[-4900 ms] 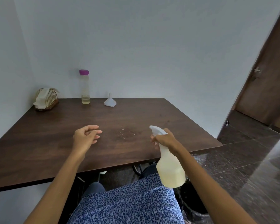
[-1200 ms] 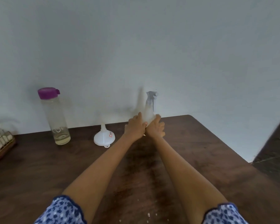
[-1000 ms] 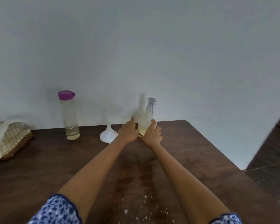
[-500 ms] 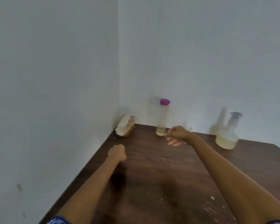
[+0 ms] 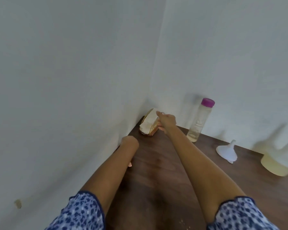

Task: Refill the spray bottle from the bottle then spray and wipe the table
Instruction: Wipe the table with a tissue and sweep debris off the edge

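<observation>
Right hand (image 5: 167,121) reaching cloth (image 5: 148,122) in basket (image 5: 154,128), table (image 5: 156,171) corner.

Right grip (image 5: 167,121) stretched far forward, fingers hidden; left grip (image 5: 129,143) bent downward (knuckles up).

Corner walls box in basket (image 5: 149,125); bottle (image 5: 200,120), funnel (image 5: 227,152), spray bottle (image 5: 280,161) line back wall; front table (image 5: 156,171) open.

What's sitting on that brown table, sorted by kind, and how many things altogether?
Bottles: 2, the purple-capped bottle and the spray bottle
Funnels: 1, the white funnel
Baskets: 1, the wire basket in the corner
Cloths: 1, the pale cloth lying in that basket
Total: 5
</observation>
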